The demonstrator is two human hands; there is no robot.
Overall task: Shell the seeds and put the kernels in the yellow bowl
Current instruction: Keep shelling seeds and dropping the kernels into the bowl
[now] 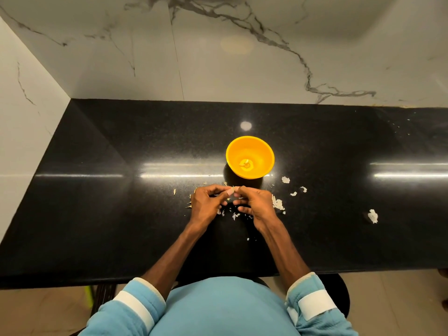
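Seed (232,191) pinched between both hands.
Left hand (206,202) and right hand (255,202) curl narrowly, fingertips gripping it from either side; yellow bowl (242,147) stands just beyond the fingers, kernels (246,164) inside; shell scraps (278,204) lie beneath and right of them.

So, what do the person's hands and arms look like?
The left hand and right hand are bare, no ring or watch visible. The left sleeve and right sleeve are light blue, each with a white band and cream cuff.

Both hands, left (208,202) and right (254,202), pinch one seed (232,191) together over the black counter (121,190). Just beyond stands the yellow bowl (261,151), a few kernels (246,163) inside, shell bits (277,203) scattered around
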